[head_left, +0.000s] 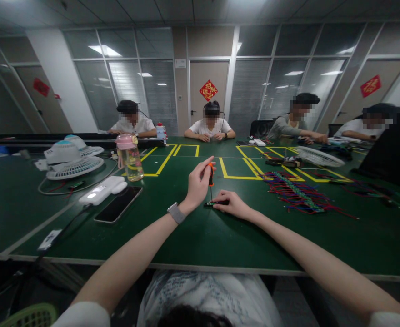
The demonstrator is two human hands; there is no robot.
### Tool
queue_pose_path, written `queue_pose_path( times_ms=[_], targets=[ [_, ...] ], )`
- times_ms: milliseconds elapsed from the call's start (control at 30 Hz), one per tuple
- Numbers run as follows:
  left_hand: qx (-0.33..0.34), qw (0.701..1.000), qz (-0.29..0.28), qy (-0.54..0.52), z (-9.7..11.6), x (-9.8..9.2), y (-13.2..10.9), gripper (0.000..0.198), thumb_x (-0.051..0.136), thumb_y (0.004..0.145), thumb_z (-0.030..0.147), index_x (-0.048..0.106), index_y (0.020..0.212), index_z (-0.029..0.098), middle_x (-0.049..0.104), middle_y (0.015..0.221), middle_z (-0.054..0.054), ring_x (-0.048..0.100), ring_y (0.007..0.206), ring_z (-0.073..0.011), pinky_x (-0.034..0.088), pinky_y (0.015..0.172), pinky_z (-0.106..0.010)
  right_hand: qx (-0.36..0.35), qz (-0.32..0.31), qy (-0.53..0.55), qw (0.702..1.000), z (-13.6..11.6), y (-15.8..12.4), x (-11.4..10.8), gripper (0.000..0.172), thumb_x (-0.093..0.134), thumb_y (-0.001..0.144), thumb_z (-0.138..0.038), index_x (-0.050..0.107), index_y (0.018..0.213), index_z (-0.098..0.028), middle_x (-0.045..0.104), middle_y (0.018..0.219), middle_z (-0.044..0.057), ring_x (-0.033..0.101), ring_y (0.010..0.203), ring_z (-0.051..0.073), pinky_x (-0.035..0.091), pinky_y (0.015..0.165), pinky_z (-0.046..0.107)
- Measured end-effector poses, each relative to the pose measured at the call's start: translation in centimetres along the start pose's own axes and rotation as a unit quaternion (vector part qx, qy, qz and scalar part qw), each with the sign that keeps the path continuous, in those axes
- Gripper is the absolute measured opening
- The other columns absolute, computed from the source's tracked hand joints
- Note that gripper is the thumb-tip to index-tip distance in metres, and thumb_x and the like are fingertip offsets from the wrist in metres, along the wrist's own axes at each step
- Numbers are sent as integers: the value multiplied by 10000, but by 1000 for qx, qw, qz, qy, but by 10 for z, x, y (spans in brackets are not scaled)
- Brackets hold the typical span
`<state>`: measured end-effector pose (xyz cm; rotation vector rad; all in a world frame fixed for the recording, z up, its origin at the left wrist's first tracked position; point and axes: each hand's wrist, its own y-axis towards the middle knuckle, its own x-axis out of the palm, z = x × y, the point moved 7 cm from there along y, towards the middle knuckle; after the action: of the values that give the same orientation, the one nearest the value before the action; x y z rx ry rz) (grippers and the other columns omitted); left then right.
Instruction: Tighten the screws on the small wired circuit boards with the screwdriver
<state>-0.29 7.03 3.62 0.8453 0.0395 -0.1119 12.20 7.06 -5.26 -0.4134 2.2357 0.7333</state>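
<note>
My left hand, with a watch on its wrist, is closed around the orange-and-black handle of a screwdriver. The screwdriver stands upright, and its thin shaft reaches down to a small circuit board on the green table. From the right, my right hand pinches the board with its fingertips, keeping it flat on the tabletop. A dark part of the board or its holder lies partly under those fingers. Whether the tip sits in a screw is too small to tell.
Right of my hands lies a row of circuit boards with red and blue wires. On the left are a phone, a white power bank, a pink-lidded bottle and white fans. Several people sit across the table.
</note>
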Motion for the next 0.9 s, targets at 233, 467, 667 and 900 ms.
queue_pose_path(
  times_ms=[233,467,667,900],
  targets=[
    [25,997,23,71,6,-4,0,284,500,897,309,633,1135,232,568,1124,-73,574,1012,-154,492,826,-252,0,2,1,1000,1,0,0,238,644,804,-287,735,991,-172,580,780,33,556,660,130,445,684,261],
    [19,999,22,42,2,-4,0,285,512,893,298,616,1142,206,630,1046,-69,614,920,-149,502,787,-259,-5,2,-6,1000,4,0,1,245,646,805,-311,734,995,-184,579,776,31,558,689,137,440,688,257],
    [26,998,23,55,5,-4,1,282,488,905,283,624,1146,225,572,1138,-74,577,1005,-148,488,832,-254,-8,8,-1,1000,4,0,1,244,649,803,-315,737,989,-184,578,770,31,551,681,136,436,686,260],
    [27,997,33,67,5,-5,1,244,564,861,297,652,1072,213,606,976,-50,594,865,-136,497,760,-245,-4,5,-2,1000,4,0,1,238,654,797,-293,736,987,-174,585,786,38,558,697,142,435,685,262]
  ],
)
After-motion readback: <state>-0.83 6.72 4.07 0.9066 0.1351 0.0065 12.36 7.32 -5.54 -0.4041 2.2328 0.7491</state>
